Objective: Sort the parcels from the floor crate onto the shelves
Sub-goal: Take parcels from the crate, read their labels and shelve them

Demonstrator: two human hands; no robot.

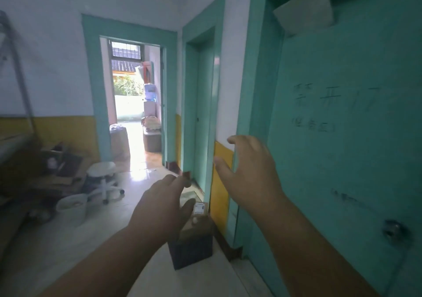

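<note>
A dark floor crate (193, 248) stands on the pale floor against the wall, beside a teal door frame. Brown cardboard parcels (198, 220) fill it, the top one bearing a white label (199, 207). My left hand (162, 207) is stretched out above the crate, fingers relaxed and holding nothing. My right hand (251, 173) is raised higher and to the right, fingers spread, also empty. No shelves are in view.
A closed teal door (342, 136) with a round knob (394, 230) fills the right. A white swivel stool (102, 180), a white bucket (72, 207) and piled cardboard (54, 166) sit at left. An open doorway (134, 104) leads to a bright room.
</note>
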